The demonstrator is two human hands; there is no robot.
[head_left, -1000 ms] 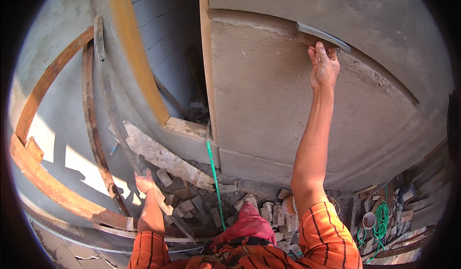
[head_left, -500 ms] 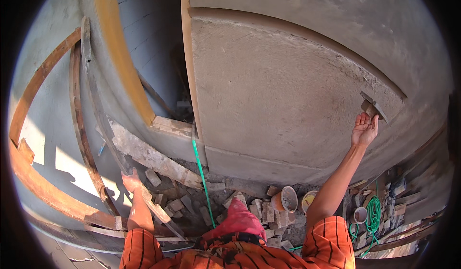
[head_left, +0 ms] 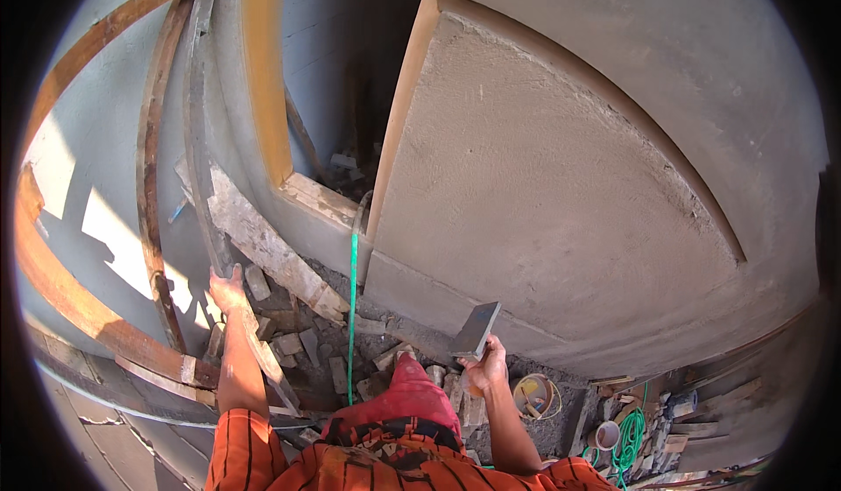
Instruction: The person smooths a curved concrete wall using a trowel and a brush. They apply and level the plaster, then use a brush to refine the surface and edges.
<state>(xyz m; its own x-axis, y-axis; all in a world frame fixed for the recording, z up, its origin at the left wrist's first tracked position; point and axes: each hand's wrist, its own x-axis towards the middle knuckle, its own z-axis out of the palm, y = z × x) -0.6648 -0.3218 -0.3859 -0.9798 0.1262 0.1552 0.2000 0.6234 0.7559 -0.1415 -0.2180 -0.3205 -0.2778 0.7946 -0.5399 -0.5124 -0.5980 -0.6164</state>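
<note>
1. Change since the earlier frames: your right hand [head_left: 487, 370] has come down from the upper edge of the plastered wall panel [head_left: 561, 184] and now sits low, near your waist, carrying the plastering float [head_left: 476, 331] with it.
2. Right grip: fingers closed around the float from beneath; the flat grey blade stands up and tilts toward the wall, its face clear of the plaster (no contact visible).
3. Left grip: your left hand [head_left: 228, 289] is closed on a slanting wooden plank [head_left: 254, 338] of the scaffold, apparently bracing you.
4. Handling, as a judgement: the float looks stiff, flat and fairly light, but wet mortar could make it slippery; hold it by the handle under the blade, not by the thin edges.
5. Surroundings: a green string line [head_left: 352, 316] runs down from the panel's lower corner; brick rubble [head_left: 298, 342] lies below, with a bucket [head_left: 534, 395] and a coiled green hose [head_left: 626, 434] to your right.
6. The plaster surface appears rough and possibly fresh, so a careless knock from the blade corner could mark it.
</note>
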